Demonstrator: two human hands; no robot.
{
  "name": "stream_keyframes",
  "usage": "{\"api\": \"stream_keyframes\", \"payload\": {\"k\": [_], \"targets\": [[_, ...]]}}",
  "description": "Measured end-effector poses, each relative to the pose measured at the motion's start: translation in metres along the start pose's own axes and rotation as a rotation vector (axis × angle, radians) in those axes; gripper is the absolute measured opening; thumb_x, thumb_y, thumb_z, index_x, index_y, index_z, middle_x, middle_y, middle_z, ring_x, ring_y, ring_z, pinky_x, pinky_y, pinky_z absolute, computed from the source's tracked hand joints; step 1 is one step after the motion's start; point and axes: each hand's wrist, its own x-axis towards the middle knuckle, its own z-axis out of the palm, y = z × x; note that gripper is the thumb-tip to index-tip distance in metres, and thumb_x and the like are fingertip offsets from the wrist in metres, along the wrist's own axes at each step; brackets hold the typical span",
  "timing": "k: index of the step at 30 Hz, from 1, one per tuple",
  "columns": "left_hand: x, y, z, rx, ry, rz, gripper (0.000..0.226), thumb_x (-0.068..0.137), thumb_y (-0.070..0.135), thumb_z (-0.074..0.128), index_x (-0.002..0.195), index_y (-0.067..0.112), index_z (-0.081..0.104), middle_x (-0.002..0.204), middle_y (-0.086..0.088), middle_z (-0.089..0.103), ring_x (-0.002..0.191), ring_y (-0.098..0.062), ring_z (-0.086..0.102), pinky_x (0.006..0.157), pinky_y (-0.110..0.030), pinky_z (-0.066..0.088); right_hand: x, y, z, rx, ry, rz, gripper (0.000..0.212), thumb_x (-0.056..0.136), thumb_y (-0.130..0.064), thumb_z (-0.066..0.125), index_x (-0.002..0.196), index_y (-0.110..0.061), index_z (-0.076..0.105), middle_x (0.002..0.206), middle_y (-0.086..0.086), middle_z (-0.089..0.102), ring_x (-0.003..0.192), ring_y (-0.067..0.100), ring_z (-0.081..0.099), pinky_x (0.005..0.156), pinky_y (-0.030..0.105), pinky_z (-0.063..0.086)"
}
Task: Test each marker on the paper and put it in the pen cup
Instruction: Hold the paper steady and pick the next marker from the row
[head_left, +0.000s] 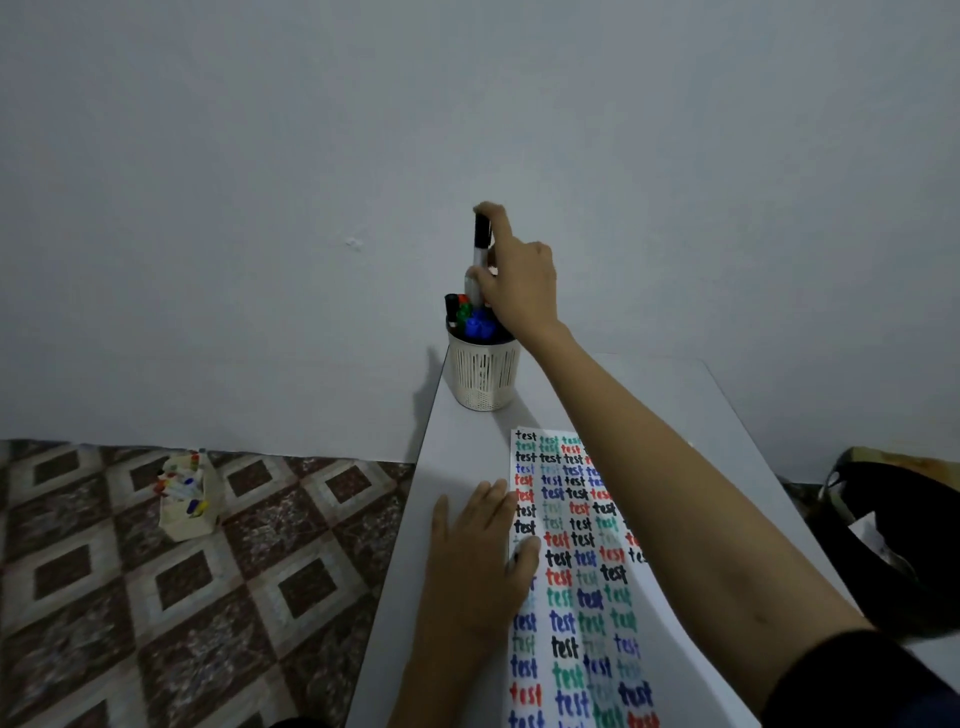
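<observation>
R hand (519, 286) reaches w/ arm outstretched, fingers pinching a black-capped marker (480, 249) upright just above the pen cup (483, 374). L hand (480, 551) lies flat, open, on paper (576, 571) nr the cup; paper reads "test" repeatedly.

Pen cup (483, 376) mouth crowded with capped markers (470, 317); wall close behind; table (457, 457) bare left of paper (582, 571).
</observation>
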Motion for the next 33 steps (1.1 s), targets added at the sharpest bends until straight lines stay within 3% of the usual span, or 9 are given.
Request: {"api": "stream_keyframes", "payload": {"k": [3,8,13,17,21,24,27,29,33], "targets": [[0.0,0.0,0.0,-0.019,0.015,0.0,0.075,0.079,0.057,0.012,0.143,0.024,0.032,0.152,0.011,0.026,0.141,-0.002,0.013,0.112,-0.035,-0.013,-0.004,0.008,0.014,-0.071,-0.085,0.013,0.038,0.087,-0.015,0.056,0.124,-0.018,0.048,0.079,0.002,0.065,0.081,0.023,0.058,0.102,0.043,0.035],[0.002,0.0,0.0,-0.014,0.018,0.0,0.074,0.078,0.057,0.012,0.142,0.024,0.033,0.151,0.011,0.028,0.14,-0.003,0.016,0.113,-0.036,-0.011,-0.003,0.01,0.019,-0.225,0.025,-0.034,0.029,0.087,-0.023,0.055,0.114,-0.013,0.057,0.089,0.008,0.062,0.091,0.028,0.054,0.087,0.04,0.039],[0.0,0.003,-0.003,0.0,-0.001,-0.001,0.074,0.08,0.058,0.012,0.142,0.024,0.031,0.151,0.009,0.027,0.14,-0.004,0.015,0.114,-0.038,-0.006,-0.007,0.011,0.01,-0.346,-0.127,-0.024,0.039,0.09,-0.03,0.05,0.127,-0.016,0.049,0.114,0.008,0.061,0.111,0.029,0.05,0.095,0.042,0.035],[-0.001,0.005,-0.006,0.002,-0.028,-0.027,0.071,0.084,0.054,0.021,0.145,0.019,0.023,0.154,0.004,0.021,0.142,-0.007,0.01,0.114,-0.034,-0.008,-0.025,0.016,-0.021,-0.045,-0.33,0.048,0.08,0.09,-0.052,0.053,0.153,-0.032,0.009,0.161,0.008,0.014,0.146,0.029,0.017,0.112,0.059,0.014],[-0.001,0.005,-0.008,-0.007,-0.045,-0.077,0.084,0.079,0.064,0.011,0.147,0.015,0.017,0.156,0.002,0.015,0.143,-0.008,0.005,0.117,-0.035,-0.006,-0.094,0.035,-0.077,0.262,-0.335,0.253,0.089,0.09,-0.062,0.048,0.154,-0.026,-0.003,0.162,-0.002,0.007,0.148,0.019,0.012,0.116,0.059,0.016],[-0.001,0.004,-0.006,0.04,-0.044,-0.044,0.095,0.071,0.069,0.001,0.147,0.014,0.019,0.155,0.0,0.018,0.143,-0.01,0.008,0.117,-0.038,-0.005,-0.173,0.067,-0.13,0.123,-0.514,0.494,0.092,0.085,-0.068,0.045,0.154,-0.025,0.001,0.162,-0.003,0.009,0.148,0.02,0.014,0.117,0.059,0.014],[0.0,0.0,-0.001,0.087,-0.024,-0.001,0.094,0.072,0.071,0.004,0.145,0.016,0.028,0.153,-0.001,0.024,0.142,-0.014,0.015,0.116,-0.043,0.0,-0.245,0.088,-0.178,0.027,-0.493,0.763,0.086,0.089,-0.056,0.05,0.154,-0.017,0.009,0.16,0.003,0.018,0.147,0.021,0.018,0.119,0.052,0.01],[0.0,-0.001,0.001,0.097,0.005,0.015,0.092,0.073,0.072,0.009,0.143,0.017,0.034,0.152,-0.003,0.029,0.141,-0.017,0.02,0.115,-0.048,0.004,-0.279,0.087,-0.192,-0.072,-0.494,0.776,0.079,0.093,-0.053,0.048,0.153,-0.016,0.015,0.16,0.001,0.019,0.148,0.017,0.015,0.119,0.051,0.001],[0.0,0.0,0.002,0.103,0.015,0.012,0.092,0.071,0.073,0.013,0.141,0.02,0.037,0.151,-0.003,0.031,0.141,-0.018,0.022,0.114,-0.05,0.005,-0.308,0.075,-0.179,-0.269,-0.594,0.532,0.071,0.097,-0.055,0.035,0.154,-0.019,0.012,0.162,-0.003,0.011,0.149,0.011,0.004,0.115,0.054,-0.011]]}}
